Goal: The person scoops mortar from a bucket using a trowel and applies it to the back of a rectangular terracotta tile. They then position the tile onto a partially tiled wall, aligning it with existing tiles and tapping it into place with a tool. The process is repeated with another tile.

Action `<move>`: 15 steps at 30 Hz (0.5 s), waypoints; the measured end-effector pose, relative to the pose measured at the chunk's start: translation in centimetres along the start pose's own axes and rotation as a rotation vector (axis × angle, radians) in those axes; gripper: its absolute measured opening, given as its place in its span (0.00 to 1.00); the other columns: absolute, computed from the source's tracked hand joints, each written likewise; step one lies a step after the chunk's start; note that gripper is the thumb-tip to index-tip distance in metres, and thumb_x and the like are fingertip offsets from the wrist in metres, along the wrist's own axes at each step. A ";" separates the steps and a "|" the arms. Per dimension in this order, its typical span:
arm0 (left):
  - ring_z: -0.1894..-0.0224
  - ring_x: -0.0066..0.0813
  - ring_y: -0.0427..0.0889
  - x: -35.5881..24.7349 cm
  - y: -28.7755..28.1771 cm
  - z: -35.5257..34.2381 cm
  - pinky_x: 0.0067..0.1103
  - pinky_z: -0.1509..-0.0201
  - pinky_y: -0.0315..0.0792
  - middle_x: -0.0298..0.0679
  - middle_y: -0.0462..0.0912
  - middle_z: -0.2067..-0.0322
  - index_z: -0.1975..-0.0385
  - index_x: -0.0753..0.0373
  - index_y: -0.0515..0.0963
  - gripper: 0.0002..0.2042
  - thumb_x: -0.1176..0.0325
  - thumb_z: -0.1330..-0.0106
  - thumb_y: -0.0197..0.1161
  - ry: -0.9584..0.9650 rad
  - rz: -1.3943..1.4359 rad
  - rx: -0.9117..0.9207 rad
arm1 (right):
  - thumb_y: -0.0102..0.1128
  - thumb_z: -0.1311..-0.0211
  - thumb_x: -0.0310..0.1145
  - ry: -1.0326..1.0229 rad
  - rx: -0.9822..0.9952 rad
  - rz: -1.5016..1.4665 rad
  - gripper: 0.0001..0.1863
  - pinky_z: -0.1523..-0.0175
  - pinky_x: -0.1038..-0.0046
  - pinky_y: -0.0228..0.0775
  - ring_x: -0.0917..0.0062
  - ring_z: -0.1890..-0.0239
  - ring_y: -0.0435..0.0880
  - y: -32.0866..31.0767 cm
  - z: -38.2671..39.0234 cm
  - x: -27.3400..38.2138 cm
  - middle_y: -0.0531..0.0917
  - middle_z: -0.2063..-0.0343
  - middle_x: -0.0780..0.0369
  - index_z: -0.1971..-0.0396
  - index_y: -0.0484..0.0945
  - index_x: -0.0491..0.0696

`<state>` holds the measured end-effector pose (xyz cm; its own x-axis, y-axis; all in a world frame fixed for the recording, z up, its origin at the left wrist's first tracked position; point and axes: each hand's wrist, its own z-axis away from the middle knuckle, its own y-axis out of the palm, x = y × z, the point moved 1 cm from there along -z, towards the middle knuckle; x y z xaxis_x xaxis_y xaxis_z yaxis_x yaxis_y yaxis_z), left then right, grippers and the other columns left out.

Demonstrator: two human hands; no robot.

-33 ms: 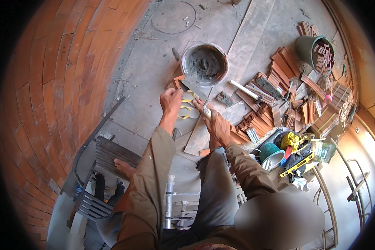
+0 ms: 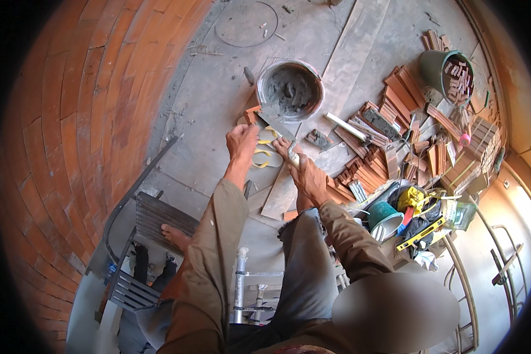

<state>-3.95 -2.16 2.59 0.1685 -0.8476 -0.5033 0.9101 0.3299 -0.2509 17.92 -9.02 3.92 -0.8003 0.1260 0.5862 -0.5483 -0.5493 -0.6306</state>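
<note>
Mortar (image 2: 289,88) contained in round bucket (image 2: 321,97), brick pieces (image 2: 458,82) in green pail (image 2: 432,68); trowel (image 2: 277,126) gripped by right hand (image 2: 310,177), brick slip (image 2: 252,114) by left hand (image 2: 242,143).

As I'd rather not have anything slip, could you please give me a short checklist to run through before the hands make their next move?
1. Right hand closed around the handle of the trowel: ok.
2. Left hand holding the orange brick piece: ok.
3. Bucket upright, with grey mortar in it: ok.
4. Mortar of the right thickness: cannot tell from this view.
5. Feet protected: not ok; the left foot, at the slatted platform, is bare.
6. Floor to the right of the bucket free of clutter: not ok; loose bricks lie there.
</note>
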 end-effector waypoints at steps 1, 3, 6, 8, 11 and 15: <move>0.71 0.23 0.79 0.0 -0.2 0.0 0.20 0.66 0.74 0.38 0.81 0.73 0.67 0.70 0.78 0.09 0.70 0.40 0.61 0.000 0.003 0.002 | 0.59 0.36 0.46 -0.013 -0.030 -0.036 0.23 0.63 0.54 0.74 0.50 0.65 0.83 0.1 -0.3 -0.1 0.82 0.66 0.47 0.48 0.69 0.47; 0.72 0.23 0.79 0.0 -0.5 0.1 0.19 0.67 0.73 0.38 0.81 0.73 0.67 0.70 0.78 0.09 0.70 0.40 0.60 -0.001 0.010 0.011 | 0.58 0.36 0.47 0.047 0.006 -0.030 0.23 0.63 0.54 0.74 0.49 0.65 0.83 0.2 -1.2 -0.8 0.82 0.67 0.46 0.49 0.70 0.46; 0.73 0.21 0.77 0.6 -0.8 0.1 0.18 0.67 0.72 0.37 0.80 0.74 0.69 0.70 0.78 0.07 0.70 0.41 0.61 0.010 -0.021 -0.004 | 0.53 0.34 0.51 0.163 0.058 0.021 0.24 0.61 0.52 0.74 0.47 0.64 0.83 -0.4 -2.2 -3.0 0.83 0.68 0.44 0.51 0.70 0.45; 0.73 0.20 0.77 0.8 -1.2 0.2 0.18 0.68 0.71 0.36 0.80 0.75 0.72 0.69 0.78 0.07 0.71 0.41 0.61 0.029 -0.067 -0.011 | 0.53 0.34 0.51 0.105 0.019 -0.022 0.25 0.61 0.53 0.74 0.47 0.64 0.83 -1.1 -1.9 -1.7 0.83 0.67 0.44 0.50 0.69 0.44; 0.74 0.19 0.76 1.3 -1.1 0.1 0.17 0.68 0.70 0.36 0.79 0.77 0.74 0.68 0.77 0.06 0.71 0.42 0.61 0.079 -0.119 -0.052 | 0.55 0.35 0.44 0.049 0.030 -0.021 0.26 0.56 0.56 0.77 0.52 0.58 0.84 -3.0 -0.9 2.6 0.84 0.59 0.48 0.41 0.70 0.48; 0.73 0.21 0.77 1.8 -0.4 -0.2 0.18 0.67 0.72 0.36 0.79 0.76 0.72 0.69 0.78 0.06 0.71 0.41 0.62 0.133 -0.202 -0.006 | 0.52 0.33 0.45 0.027 -0.036 -0.045 0.25 0.54 0.52 0.75 0.48 0.56 0.83 -1.0 -1.5 1.6 0.83 0.58 0.45 0.44 0.71 0.43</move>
<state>-4.08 -3.76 1.64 -0.0683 -0.8346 -0.5466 0.9178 0.1622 -0.3624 16.84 -7.06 4.70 -0.7803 0.1725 0.6011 -0.5922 -0.5126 -0.6217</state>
